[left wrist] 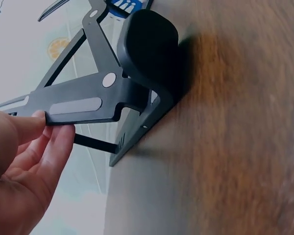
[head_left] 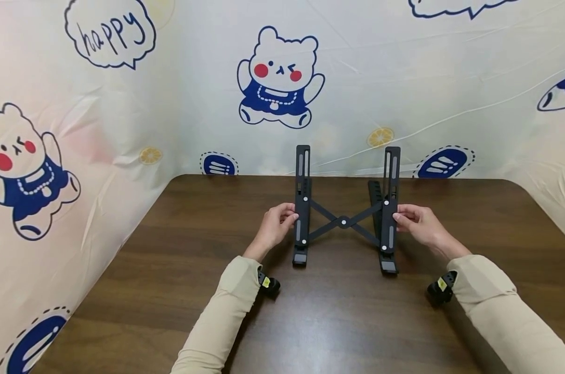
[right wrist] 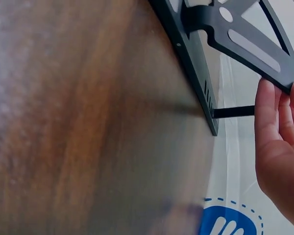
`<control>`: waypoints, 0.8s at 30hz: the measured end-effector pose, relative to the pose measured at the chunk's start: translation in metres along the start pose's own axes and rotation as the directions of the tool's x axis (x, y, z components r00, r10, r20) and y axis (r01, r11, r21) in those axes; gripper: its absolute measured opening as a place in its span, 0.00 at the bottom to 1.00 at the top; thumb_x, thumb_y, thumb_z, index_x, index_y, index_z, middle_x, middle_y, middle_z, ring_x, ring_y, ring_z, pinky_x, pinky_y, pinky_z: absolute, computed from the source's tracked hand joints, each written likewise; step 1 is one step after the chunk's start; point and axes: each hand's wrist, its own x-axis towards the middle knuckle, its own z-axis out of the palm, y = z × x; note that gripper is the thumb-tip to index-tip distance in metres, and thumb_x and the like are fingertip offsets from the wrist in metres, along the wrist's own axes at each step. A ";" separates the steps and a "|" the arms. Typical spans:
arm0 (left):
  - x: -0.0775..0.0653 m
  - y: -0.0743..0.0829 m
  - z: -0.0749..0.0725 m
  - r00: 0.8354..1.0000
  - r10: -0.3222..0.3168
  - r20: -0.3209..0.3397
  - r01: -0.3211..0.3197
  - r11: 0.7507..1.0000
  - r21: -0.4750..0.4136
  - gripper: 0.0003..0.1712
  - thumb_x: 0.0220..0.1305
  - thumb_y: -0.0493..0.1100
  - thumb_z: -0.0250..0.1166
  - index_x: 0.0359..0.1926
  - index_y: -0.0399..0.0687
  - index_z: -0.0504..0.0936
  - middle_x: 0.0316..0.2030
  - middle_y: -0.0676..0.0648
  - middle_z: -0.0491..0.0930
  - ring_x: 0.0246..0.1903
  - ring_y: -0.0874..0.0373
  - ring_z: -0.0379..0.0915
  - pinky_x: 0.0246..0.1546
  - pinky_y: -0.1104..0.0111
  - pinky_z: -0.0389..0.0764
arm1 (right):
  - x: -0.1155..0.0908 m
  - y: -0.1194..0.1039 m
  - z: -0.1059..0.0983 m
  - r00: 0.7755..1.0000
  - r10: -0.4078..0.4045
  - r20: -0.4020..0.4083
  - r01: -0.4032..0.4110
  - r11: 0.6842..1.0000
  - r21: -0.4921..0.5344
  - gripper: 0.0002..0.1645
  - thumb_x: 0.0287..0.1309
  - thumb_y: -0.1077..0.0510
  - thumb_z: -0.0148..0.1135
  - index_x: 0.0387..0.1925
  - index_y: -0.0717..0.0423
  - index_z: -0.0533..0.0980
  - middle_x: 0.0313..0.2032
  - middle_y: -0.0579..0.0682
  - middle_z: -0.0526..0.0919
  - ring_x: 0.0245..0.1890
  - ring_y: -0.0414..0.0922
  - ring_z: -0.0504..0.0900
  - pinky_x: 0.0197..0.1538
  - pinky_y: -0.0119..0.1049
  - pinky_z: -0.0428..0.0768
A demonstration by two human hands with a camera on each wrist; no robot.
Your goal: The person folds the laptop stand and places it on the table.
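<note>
A black folding laptop stand (head_left: pixel 343 222) stands spread on the table, its two slanted side arms joined by an X-shaped cross brace. Grey pads line the arms, and lipped feet face me at the front. My left hand (head_left: pixel 276 224) pinches the outer edge of the left arm between thumb and fingers; the left wrist view shows this grip on the arm (left wrist: pixel 78 104) up close. On the other side, my right hand (head_left: pixel 420 224) pinches the outer edge of the right arm. In the right wrist view, thumb and fingertips meet at that arm's edge (right wrist: pixel 255 51).
The brown wooden table (head_left: pixel 338 327) reaches back to a pale curtain (head_left: pixel 357 67) printed with cartoon bears, which also hangs along the left and right. Small black cameras (head_left: pixel 269 285) are strapped to both wrists, below beige sleeves (head_left: pixel 221 317).
</note>
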 end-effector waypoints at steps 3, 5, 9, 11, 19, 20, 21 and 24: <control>0.001 -0.003 -0.002 1.000 -0.005 0.015 0.005 1.000 -0.011 0.11 0.60 0.33 0.57 0.44 0.34 0.74 0.33 0.41 0.79 0.33 0.53 0.77 0.32 0.70 0.78 | 0.002 -0.001 -0.002 1.000 0.012 0.023 -0.012 1.000 -0.001 0.23 0.62 0.57 0.49 0.51 0.73 0.65 0.38 0.58 0.75 0.32 0.35 0.77 0.45 0.44 0.75; 0.002 -0.005 -0.003 1.000 -0.006 0.029 0.007 1.000 -0.014 0.11 0.60 0.34 0.57 0.44 0.35 0.74 0.34 0.42 0.79 0.33 0.53 0.76 0.33 0.70 0.78 | 0.003 -0.001 -0.002 0.999 0.010 0.030 -0.010 1.000 -0.008 0.22 0.62 0.57 0.49 0.50 0.73 0.65 0.37 0.58 0.76 0.32 0.35 0.77 0.44 0.44 0.75; 0.002 -0.006 -0.004 0.998 -0.007 0.062 0.008 1.000 -0.011 0.12 0.60 0.34 0.57 0.45 0.36 0.74 0.34 0.42 0.79 0.33 0.54 0.77 0.34 0.69 0.78 | 0.005 0.000 0.002 0.999 -0.027 0.034 0.027 1.000 -0.005 0.20 0.61 0.60 0.50 0.48 0.75 0.66 0.36 0.59 0.76 0.30 0.35 0.77 0.41 0.42 0.77; 0.001 -0.006 -0.004 0.997 -0.001 0.075 0.002 1.000 -0.011 0.13 0.59 0.34 0.57 0.46 0.35 0.74 0.33 0.42 0.79 0.33 0.54 0.77 0.34 0.69 0.78 | 0.005 0.001 0.005 0.998 -0.054 0.037 0.054 0.999 -0.004 0.18 0.61 0.62 0.50 0.47 0.75 0.67 0.35 0.60 0.77 0.30 0.35 0.77 0.40 0.41 0.78; 0.000 -0.005 -0.003 0.996 0.032 0.084 -0.032 0.999 -0.003 0.12 0.60 0.34 0.57 0.45 0.36 0.76 0.32 0.42 0.79 0.32 0.55 0.78 0.33 0.70 0.78 | 0.009 -0.002 0.015 0.995 -0.094 0.045 0.094 0.995 -0.011 0.16 0.61 0.64 0.49 0.45 0.75 0.68 0.34 0.61 0.76 0.30 0.36 0.78 0.39 0.41 0.78; 0.000 -0.004 -0.003 0.996 0.037 0.079 -0.037 0.999 0.004 0.12 0.59 0.34 0.57 0.45 0.36 0.76 0.32 0.43 0.79 0.32 0.55 0.78 0.33 0.71 0.78 | 0.009 -0.002 0.015 0.994 -0.098 0.047 0.099 0.995 -0.009 0.16 0.61 0.64 0.49 0.45 0.75 0.68 0.34 0.62 0.76 0.30 0.37 0.78 0.39 0.41 0.78; 0.001 -0.004 -0.004 0.997 0.039 0.072 -0.040 0.999 0.007 0.12 0.59 0.34 0.57 0.45 0.37 0.76 0.32 0.43 0.79 0.31 0.55 0.78 0.33 0.71 0.78 | 0.010 -0.003 0.016 0.994 -0.101 0.050 0.102 0.995 -0.009 0.16 0.61 0.64 0.49 0.45 0.75 0.68 0.34 0.61 0.76 0.30 0.37 0.78 0.39 0.41 0.78; 0.001 -0.004 -0.003 0.997 0.048 0.056 -0.049 0.999 0.017 0.13 0.59 0.34 0.58 0.46 0.37 0.77 0.32 0.42 0.80 0.31 0.56 0.78 0.32 0.71 0.78 | 0.012 -0.004 0.017 0.992 -0.116 0.057 0.116 0.993 -0.009 0.14 0.60 0.65 0.49 0.43 0.75 0.68 0.33 0.61 0.76 0.29 0.38 0.78 0.38 0.41 0.78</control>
